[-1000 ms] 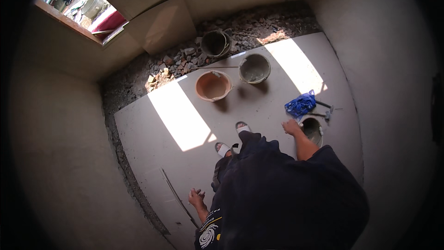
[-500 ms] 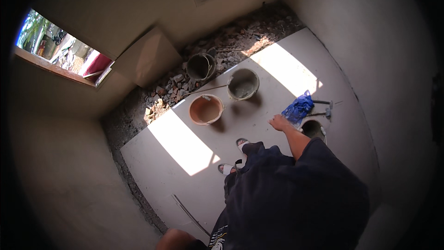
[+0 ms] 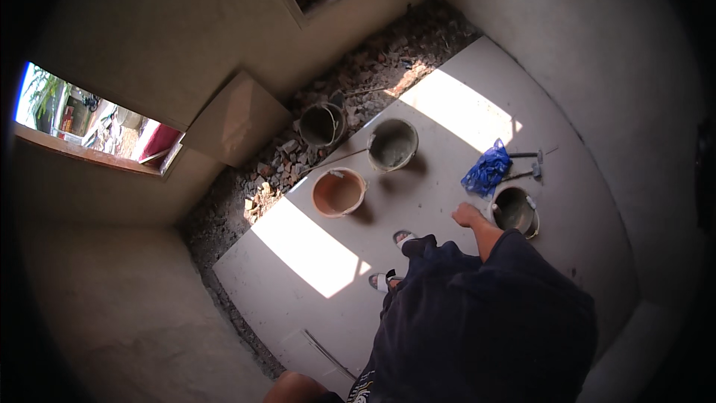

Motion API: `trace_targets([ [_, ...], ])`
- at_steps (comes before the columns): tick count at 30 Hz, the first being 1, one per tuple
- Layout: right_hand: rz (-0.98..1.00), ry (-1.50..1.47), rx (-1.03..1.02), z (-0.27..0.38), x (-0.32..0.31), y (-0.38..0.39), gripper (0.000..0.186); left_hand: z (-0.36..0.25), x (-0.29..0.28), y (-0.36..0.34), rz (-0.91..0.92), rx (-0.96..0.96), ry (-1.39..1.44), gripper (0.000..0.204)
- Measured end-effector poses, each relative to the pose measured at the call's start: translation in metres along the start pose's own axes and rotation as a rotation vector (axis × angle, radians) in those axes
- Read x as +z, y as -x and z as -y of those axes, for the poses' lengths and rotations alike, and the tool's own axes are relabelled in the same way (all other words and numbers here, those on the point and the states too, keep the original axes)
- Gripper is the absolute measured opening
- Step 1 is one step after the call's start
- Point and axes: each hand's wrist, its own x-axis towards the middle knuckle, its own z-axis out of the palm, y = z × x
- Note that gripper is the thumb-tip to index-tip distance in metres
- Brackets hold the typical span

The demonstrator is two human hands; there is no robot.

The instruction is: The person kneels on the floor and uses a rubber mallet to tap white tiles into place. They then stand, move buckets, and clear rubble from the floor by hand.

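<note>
My right hand (image 3: 466,216) is in front of me with its fingers curled; what, if anything, is in them cannot be made out. It is beside a grey bucket (image 3: 513,192) with a pale-handled item at its rim. Just beyond lie a crumpled blue plastic bag (image 3: 485,170) and tools with dark handles and grey heads (image 3: 535,170). An orange bucket (image 3: 317,196) and a grey bucket (image 3: 393,145) stand farther ahead on the pale board floor (image 3: 440,194). My left hand is out of view; only part of that arm (image 3: 292,389) shows at the lower edge.
A dark bucket (image 3: 321,125) sits on broken rubble (image 3: 287,158) along the far wall, where a square panel (image 3: 235,116) leans beside a window opening (image 3: 104,123). A thin rod (image 3: 339,159) lies near the buckets, long strips (image 3: 328,351) at lower left. Plastered walls (image 3: 559,45) surround me.
The view has turned and the room appears shifted. My left hand, seen low on the left a second ago, has left view. My right hand stays near the bucket, with its arm moved slightly.
</note>
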Motion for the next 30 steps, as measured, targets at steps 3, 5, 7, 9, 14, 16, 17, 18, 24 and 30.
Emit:
trace_targets([
  [3,-0.005,0.044,-0.140,0.011,-0.007,0.001,0.053,0.002,-0.002,0.000,-0.002,-0.003,-0.001,0.066],
  [5,-0.011,0.023,-0.204,0.021,-0.016,0.006,0.054,0.004,-0.003,0.001,-0.011,-0.005,-0.003,0.066],
  [7,-0.054,-0.007,-0.234,0.033,-0.025,0.012,0.053,0.004,-0.003,0.004,-0.020,-0.016,-0.012,0.067],
  [9,-0.118,-0.063,-0.232,0.043,-0.032,0.016,0.052,-0.001,-0.005,0.012,-0.044,-0.027,-0.021,0.067],
  [14,-0.057,-0.123,-0.206,0.046,-0.037,0.012,0.048,-0.033,0.000,0.080,-0.321,-0.181,-0.058,0.067],
  [16,-0.015,-0.225,-0.209,0.037,-0.037,0.006,0.048,-0.028,0.016,0.141,-0.697,-0.435,-0.120,0.068],
  [17,-0.033,-0.211,-0.241,0.031,-0.036,0.005,0.042,-0.014,0.035,0.179,-0.928,-0.601,-0.141,0.070],
  [18,-0.052,-0.221,-0.247,0.024,-0.036,0.003,0.036,-0.002,0.054,0.219,-1.067,-0.930,-0.253,0.065],
  [24,0.078,-0.543,-0.075,-0.013,-0.037,0.004,0.030,0.013,0.289,0.425,-1.305,-2.230,-0.020,0.050],
  [30,0.221,-0.510,-0.067,0.011,-0.047,-0.015,0.030,-0.085,0.474,0.449,-1.654,-2.476,0.279,0.054],
])
